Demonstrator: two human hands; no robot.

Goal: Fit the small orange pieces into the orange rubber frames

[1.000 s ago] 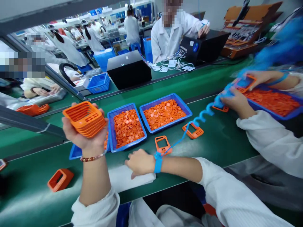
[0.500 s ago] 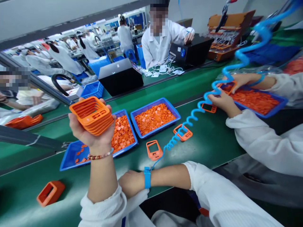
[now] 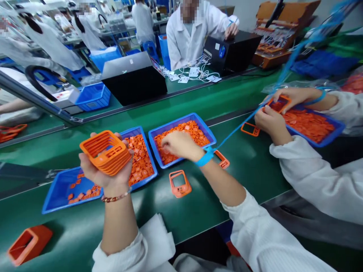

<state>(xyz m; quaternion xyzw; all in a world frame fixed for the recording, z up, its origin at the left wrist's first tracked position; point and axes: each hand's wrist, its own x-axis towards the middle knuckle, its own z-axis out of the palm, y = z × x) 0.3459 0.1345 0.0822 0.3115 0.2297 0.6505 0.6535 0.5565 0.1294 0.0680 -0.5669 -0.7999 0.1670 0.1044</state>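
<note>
i count four blue trays (image 3: 181,118) on the green belt (image 3: 85,234), three orange frames (image 3: 180,192) lying loose, one more frame (image 3: 283,97) in a co-worker's hand (image 3: 296,96), and two stacks of orange frames (image 3: 104,153), one in the left hand (image 3: 98,177).

The stack of plastic frames (image 3: 104,153) is vivid orange, barred with slotted openings, and the loose plastic pieces (image 3: 184,130) share that orange. They lie in a bright blue tray (image 3: 172,121) on a glossy green conveyor belt (image 3: 70,234). A blue wrist strap (image 3: 204,156) trails a blue cord (image 3: 238,126); the braided bracelet (image 3: 115,197) mixes red and brown beads, beside a white sleeve (image 3: 255,234).
</note>
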